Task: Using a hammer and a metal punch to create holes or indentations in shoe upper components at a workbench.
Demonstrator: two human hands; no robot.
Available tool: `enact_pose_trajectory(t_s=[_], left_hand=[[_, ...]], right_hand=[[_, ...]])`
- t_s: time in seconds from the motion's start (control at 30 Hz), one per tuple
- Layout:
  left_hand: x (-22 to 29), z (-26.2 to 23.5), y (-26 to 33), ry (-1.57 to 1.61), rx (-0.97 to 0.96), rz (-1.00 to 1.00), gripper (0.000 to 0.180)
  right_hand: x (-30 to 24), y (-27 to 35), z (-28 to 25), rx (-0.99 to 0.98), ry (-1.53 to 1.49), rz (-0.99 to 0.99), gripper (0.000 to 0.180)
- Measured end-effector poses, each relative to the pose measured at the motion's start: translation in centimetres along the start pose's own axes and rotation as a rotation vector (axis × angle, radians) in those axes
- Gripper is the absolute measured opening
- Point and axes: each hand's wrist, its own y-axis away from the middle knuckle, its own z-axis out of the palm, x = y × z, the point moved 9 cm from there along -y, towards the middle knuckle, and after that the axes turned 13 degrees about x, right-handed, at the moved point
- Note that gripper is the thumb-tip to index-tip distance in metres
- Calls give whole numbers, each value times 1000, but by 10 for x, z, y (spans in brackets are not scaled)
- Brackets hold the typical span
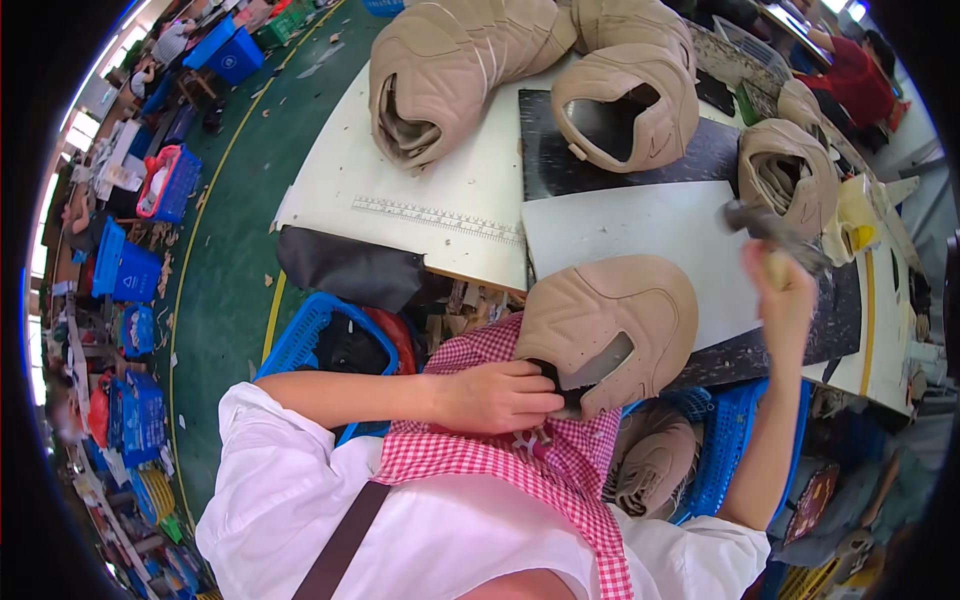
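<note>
A beige shoe upper (610,300) lies at the near edge of the table, its opening toward me. My left hand (500,397) is closed on the upper's near left edge, beside a dark strip of lining. Raised to the right above the table, my right hand (782,290) grips a hammer (768,228). Motion blurs the hammer's head, which is apart from the upper. Beneath the upper's right side is a pale grey sheet (640,225), lying partly on a scuffed black board (830,325).
Nested beige uppers (430,90) stand at the back, with more uppers (645,100) beside them and another stack (790,170) at the right. A ruler (440,217) lies on the white tabletop. Blue baskets (310,335) flank me; shoe uppers (655,460) lie in the right one.
</note>
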Motion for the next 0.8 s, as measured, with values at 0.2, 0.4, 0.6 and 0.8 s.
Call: enact_pose_trajectory(t_s=[0.2,0.4,0.6,0.8], left_hand=[[-1,4,-7,275,-22,-144,12],[-76,-57,-26,724,360,-802,4],[-86,-20,-28,780,268,-958,3],[-96,-11,-25,993,330,-1037,5]], right_hand=[[-26,47,52,-277,-218,-244,44],[-59,25,63,-235,-28,-444,46],[-50,32,60,-176,37,-471,41],[-20,35,10,125,-158,-312,23]])
